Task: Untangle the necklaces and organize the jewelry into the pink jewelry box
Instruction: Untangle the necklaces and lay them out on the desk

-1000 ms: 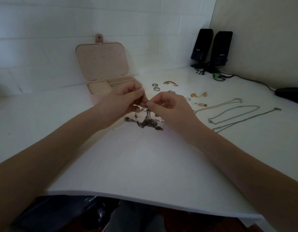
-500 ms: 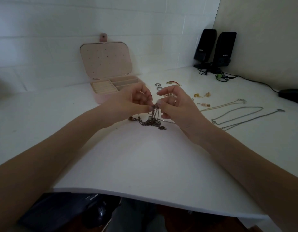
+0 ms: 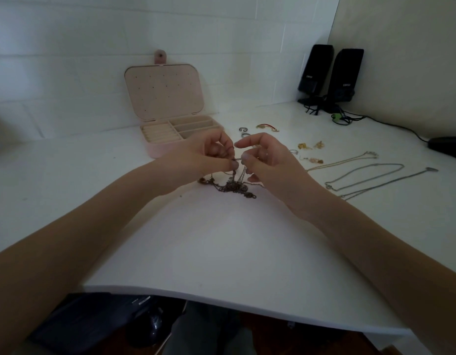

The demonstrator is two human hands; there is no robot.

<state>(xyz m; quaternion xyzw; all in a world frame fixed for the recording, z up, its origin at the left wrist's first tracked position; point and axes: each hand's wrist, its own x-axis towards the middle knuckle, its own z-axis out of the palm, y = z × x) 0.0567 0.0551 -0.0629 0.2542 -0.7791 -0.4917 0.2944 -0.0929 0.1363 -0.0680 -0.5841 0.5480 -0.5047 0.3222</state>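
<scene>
1. The left hand (image 3: pixel 209 156) is pinching a strand of the tangled necklaces (image 3: pixel 230 187) between thumb and fingertips, its other fingers curling in above.
2. The right hand (image 3: pixel 266 160) is pinching the same strand right beside the left hand's thumb, with its forefinger stretching out straight towards the left hand.
3. The two hands are almost touching at the pinch, and the strand is running taut between them.
4. The knot of necklaces is lying on the white worktop (image 3: pixel 221 247) just below both hands, with chains rising from it up into the fingers.
5. The pink jewelry box (image 3: pixel 175 131) is sitting open just beyond the left hand, its lid standing upright against the wall; I cannot tell whether its compartments are holding anything.
6. Three straightened chains (image 3: pixel 367 175) are lying side by side on the worktop out past the right hand.
7. Small earrings (image 3: pixel 310 146) and rings (image 3: pixel 243 129) are lying scattered beyond the right hand, between it and the chains.
8. Two black speakers (image 3: pixel 329 78) are standing in the far corner, well beyond the right hand.
</scene>
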